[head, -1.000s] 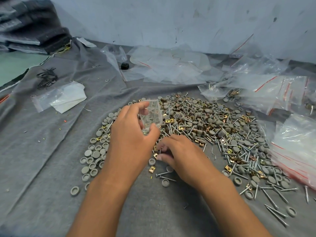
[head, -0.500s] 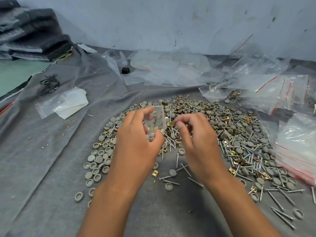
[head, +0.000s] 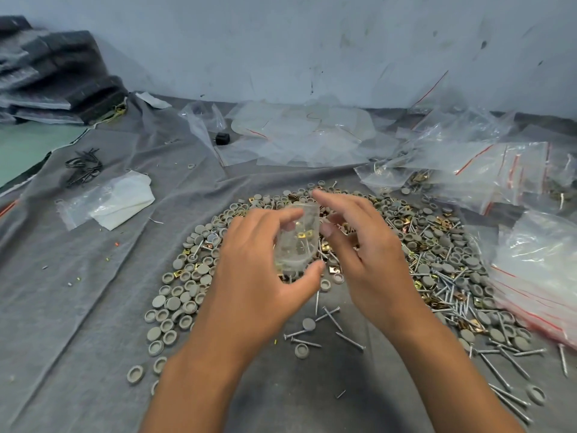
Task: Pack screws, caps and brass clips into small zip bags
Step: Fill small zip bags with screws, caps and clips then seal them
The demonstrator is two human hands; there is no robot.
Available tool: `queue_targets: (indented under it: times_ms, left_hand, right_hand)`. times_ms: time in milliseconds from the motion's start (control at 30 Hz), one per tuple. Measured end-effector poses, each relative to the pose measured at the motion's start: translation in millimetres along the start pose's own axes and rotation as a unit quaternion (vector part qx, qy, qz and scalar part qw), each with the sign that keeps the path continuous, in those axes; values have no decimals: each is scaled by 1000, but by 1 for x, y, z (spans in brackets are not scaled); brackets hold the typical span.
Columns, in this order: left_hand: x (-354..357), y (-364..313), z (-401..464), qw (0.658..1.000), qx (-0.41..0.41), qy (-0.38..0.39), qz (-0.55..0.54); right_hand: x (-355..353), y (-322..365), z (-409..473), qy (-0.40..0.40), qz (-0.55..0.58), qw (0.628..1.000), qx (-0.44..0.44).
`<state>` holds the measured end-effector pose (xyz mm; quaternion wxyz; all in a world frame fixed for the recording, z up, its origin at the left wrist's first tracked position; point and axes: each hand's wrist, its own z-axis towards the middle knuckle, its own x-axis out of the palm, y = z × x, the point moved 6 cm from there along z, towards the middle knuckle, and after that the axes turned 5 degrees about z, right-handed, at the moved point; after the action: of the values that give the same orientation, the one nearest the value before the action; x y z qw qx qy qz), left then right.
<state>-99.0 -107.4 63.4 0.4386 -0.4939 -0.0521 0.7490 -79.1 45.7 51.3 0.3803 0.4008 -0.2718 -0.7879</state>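
Scanning from the left, I see loose grey round plastic caps [head: 175, 303] strewn over the grey felt cloth [head: 78, 276], then my left hand [head: 265, 270] curled round a small clear zip bag [head: 296, 242], thumb below and fingers behind, holding it upright above the heap. Inside the bag I can make out a few brass square clips [head: 302, 234] and something grey lower down; whether its mouth is open I cannot tell. Just beside it my right hand [head: 368, 254] hovers with fingers spread and relaxed, gripping nothing, close to the bag's rim but apart from it. My worry is the bag: it is thin and slippery, held only by a light pinch, so a squeeze or a tilt could spill the clips back into the pile and spoil the count. Further right lie the silver steel screws [head: 443, 276], tangled with caps and clips, so a hasty grab could bring up the wrong mix, and their sharp points could pierce the film. Farthest right, the stacked red-striped clear bags [head: 537, 270] overlap the heap and could snag on a reaching sleeve or wrist.
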Motion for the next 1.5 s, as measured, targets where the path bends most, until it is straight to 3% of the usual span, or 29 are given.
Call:
queue_targets:
  times_ms: [133,300,433,700,967,1233,1500]
  left_hand:
    - [-3,-7,0,999,39,-26,-28]
    - [0,1,-1,978,-61,-41,-195]
    - [11,8,1,952,-128,-31,-277]
    - [17,10,4,926,-157,-41,-341]
    - [20,-1,8,870,-154,-85,-461]
    - [27,-13,11,862,-139,-81,-480]
    - [41,-25,10,900,-112,-21,-421]
  right_hand:
    - [-18,-4,0,-24,121,991,45]
    - [-27,-10,-6,-45,229,970,73]
    - [-34,-13,-11,-56,231,967,94]
    - [-49,-14,-16,-71,157,979,111]
    - [-52,-9,-17,-57,252,961,95]
    - [-58,-9,-20,-58,199,974,87]
    - [-65,-9,-25,-82,226,967,85]
